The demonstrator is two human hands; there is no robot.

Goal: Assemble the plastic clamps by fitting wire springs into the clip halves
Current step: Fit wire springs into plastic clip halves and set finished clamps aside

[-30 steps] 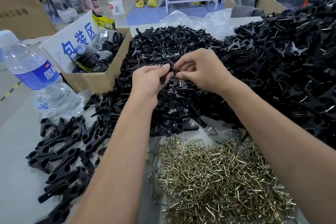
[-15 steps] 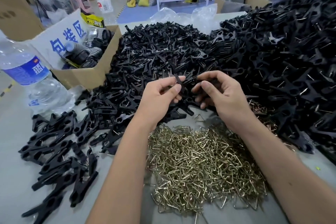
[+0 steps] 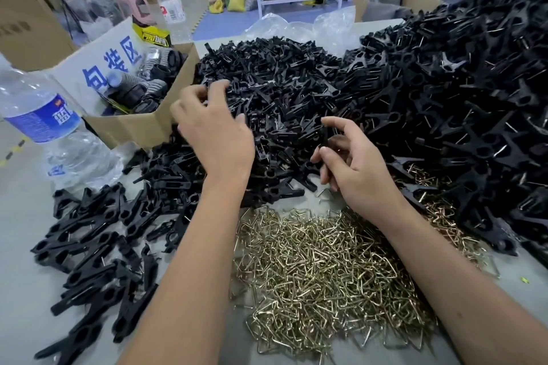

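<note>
Left hand [image 3: 215,130]: reaching into the near edge of the heap of clip halves [image 3: 296,89], fingers curled among the pieces, likely picking a second half; whether anything is pinched, cannot tell.
Right hand [image 3: 355,166]: thumb and fingers pinched on one black clip half [image 3: 325,136], held upright above the desk [image 3: 20,216], probably kept ready for mating.
Wire springs [image 3: 326,261]: heaped nearest the body, between the forearms, within easy reach of either hand.
Finished clamps [image 3: 89,246]: laid out to the left, apart from raw parts, so sorted from unsorted.
Large black pile [image 3: 474,98]: stacked on the right, springs visible in many.
Stage: judged early in a cycle, no spring taken yet.
</note>
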